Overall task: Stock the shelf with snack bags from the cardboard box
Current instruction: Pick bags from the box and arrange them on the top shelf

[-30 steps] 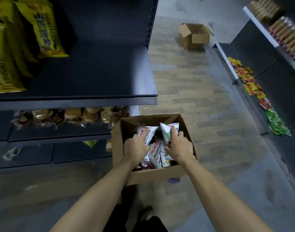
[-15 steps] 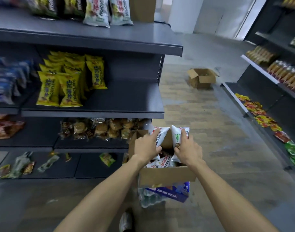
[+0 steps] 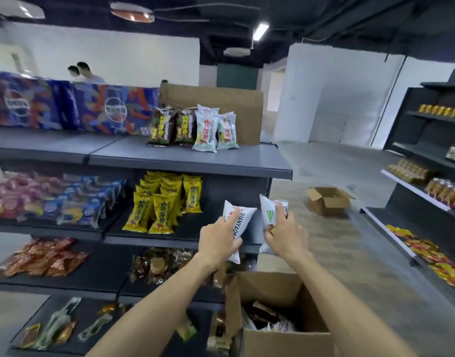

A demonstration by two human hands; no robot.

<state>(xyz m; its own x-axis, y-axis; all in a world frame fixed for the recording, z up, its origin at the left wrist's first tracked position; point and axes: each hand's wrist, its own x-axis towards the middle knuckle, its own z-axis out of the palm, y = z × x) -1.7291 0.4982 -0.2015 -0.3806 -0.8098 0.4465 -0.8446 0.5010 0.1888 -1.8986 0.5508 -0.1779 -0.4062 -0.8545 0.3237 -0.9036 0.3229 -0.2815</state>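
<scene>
My left hand [image 3: 217, 242] grips a white snack bag [image 3: 237, 220] with black lettering, held upright. Beside it, my right hand [image 3: 283, 234] grips another white snack bag [image 3: 269, 211] with a green label. Both bags are raised in front of the dark shelf unit, level with its second shelf [image 3: 185, 237]. Below my arms the open cardboard box [image 3: 285, 338] still holds several bags. On the top shelf [image 3: 195, 161] stand brown and white snack bags [image 3: 207, 131] of the same kind.
Yellow bags [image 3: 159, 204] fill the second shelf's middle. Other packets lie on the lower shelves. A tall cardboard sheet [image 3: 236, 109] stands behind the top shelf. An empty open box [image 3: 328, 200] sits on the aisle floor. Another shelf unit [image 3: 427, 202] lines the right side. Two people stand far back left.
Both hands have lifted their white bags up out of the box to second-shelf height. My view has tilted upward, bringing the top shelf and room into sight.
</scene>
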